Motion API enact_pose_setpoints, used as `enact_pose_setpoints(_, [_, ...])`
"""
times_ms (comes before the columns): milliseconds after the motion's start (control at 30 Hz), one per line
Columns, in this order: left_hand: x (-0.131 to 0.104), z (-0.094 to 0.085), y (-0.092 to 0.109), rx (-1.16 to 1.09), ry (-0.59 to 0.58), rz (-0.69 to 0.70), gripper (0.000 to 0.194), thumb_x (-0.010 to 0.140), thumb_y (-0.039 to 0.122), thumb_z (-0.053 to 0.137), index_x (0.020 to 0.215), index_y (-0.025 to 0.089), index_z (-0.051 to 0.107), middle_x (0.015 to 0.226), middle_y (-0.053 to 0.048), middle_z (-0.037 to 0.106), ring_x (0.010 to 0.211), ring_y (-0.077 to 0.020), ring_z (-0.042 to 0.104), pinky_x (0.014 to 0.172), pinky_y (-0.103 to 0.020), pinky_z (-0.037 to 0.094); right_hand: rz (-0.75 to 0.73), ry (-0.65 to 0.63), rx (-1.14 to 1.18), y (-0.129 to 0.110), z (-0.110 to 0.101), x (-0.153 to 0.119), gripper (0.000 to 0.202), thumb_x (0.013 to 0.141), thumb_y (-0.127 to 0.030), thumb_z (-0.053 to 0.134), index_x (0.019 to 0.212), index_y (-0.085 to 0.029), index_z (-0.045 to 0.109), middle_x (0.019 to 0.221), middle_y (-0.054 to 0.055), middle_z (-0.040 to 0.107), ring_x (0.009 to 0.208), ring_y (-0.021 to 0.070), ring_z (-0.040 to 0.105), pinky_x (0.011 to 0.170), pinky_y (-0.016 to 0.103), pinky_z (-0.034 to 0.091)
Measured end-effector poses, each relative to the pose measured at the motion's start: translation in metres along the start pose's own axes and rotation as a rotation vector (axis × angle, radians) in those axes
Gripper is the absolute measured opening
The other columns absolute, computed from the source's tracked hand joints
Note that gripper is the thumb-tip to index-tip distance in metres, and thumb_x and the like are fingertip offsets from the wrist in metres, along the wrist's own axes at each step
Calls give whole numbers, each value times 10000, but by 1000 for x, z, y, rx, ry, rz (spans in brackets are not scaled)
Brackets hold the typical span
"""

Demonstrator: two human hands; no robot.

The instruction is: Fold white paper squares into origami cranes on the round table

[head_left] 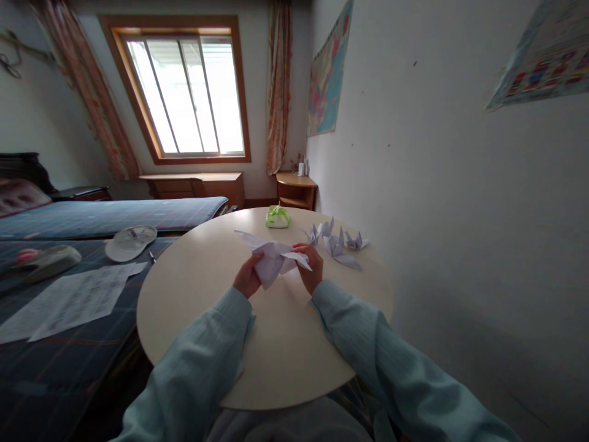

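Gripping the left body of a large folded white paper figure with pointed flaps (269,263), the left hand (247,277) steadies it while the right hand (313,269) closes around its right-hand flaps. The piece is held above a round cream-coloured table (184,331). The step in hand seems to be shaping folds; the next move probably calls for a light, precise pinch. Beyond, smaller folded white paper figures (335,245) stand right of a green-and-white soft packet (277,217).

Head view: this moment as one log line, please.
left hand: holds folded paper; right hand: holds same paper; table: paper figures, green packet
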State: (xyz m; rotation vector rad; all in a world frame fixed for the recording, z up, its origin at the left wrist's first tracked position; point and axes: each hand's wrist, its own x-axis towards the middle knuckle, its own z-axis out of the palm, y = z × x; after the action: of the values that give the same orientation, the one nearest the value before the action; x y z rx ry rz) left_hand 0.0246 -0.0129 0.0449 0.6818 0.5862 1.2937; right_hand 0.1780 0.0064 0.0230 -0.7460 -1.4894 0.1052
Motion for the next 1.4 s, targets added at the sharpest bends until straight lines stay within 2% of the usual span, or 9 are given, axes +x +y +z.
enact_pose_setpoints(200, [0,1,-1,-20,-6,19,275,691,154,474,943,105,570,874,-65,654,873,-199,582,869,-337,422,20,15,41,-1,-2,-1,58,728,-240,532,755,-204,569,821,37,569,797,145,547,701,295,454])
enact_pose_setpoints(300, [1,1,-1,-15,27,14,250,695,158,477,919,106,575,859,-63,655,880,-196,580,863,-329,428,35,30,52,-4,-2,0,62,734,-221,510,750,-200,565,815,37,562,790,139,546,692,288,458])
enact_pose_setpoints(467, [3,2,-1,16,73,9,205,716,165,481,886,115,586,825,-51,658,806,-166,599,811,-293,461,12,59,2,-8,-5,4,52,690,-177,529,733,-188,557,793,33,559,782,140,537,674,277,455])
enact_pose_setpoints(733, [9,-1,-5,71,118,26,168,717,155,506,859,113,587,764,-38,660,675,-129,607,697,-234,494,156,106,-89,-1,-2,1,126,655,-203,552,776,-175,530,718,6,552,625,117,504,566,239,425])
enact_pose_setpoints(933, [10,-2,-4,98,151,1,140,719,153,502,823,120,591,686,-21,652,607,-115,597,658,-228,498,184,145,-96,7,1,0,87,668,-227,532,740,-180,518,706,0,547,625,119,497,596,251,417])
enact_pose_setpoints(1100, [6,0,-2,111,110,-19,175,706,158,507,852,112,592,745,-40,663,648,-128,606,672,-228,493,167,135,-17,12,3,-1,88,677,-238,522,742,-184,495,768,14,550,695,127,510,630,255,416])
enact_pose_setpoints(1167, [5,-1,-2,119,79,-18,196,680,150,529,860,110,596,767,-44,664,661,-131,606,681,-230,488,193,182,24,12,4,0,122,669,-227,519,777,-188,476,827,17,545,724,124,509,650,255,414])
enact_pose_setpoints(1333, [6,-5,-3,138,-13,58,228,571,91,605,798,110,616,773,-33,666,720,-146,597,716,-244,463,390,291,95,21,9,4,385,627,-227,532,990,-191,409,981,53,512,798,123,500,703,267,414])
enact_pose_setpoints(1400, [6,-7,-3,149,-40,74,249,529,73,622,775,109,623,770,-37,667,769,-170,593,754,-270,446,486,322,131,31,9,7,411,622,-255,534,1007,-193,404,1026,68,504,815,125,506,707,271,422])
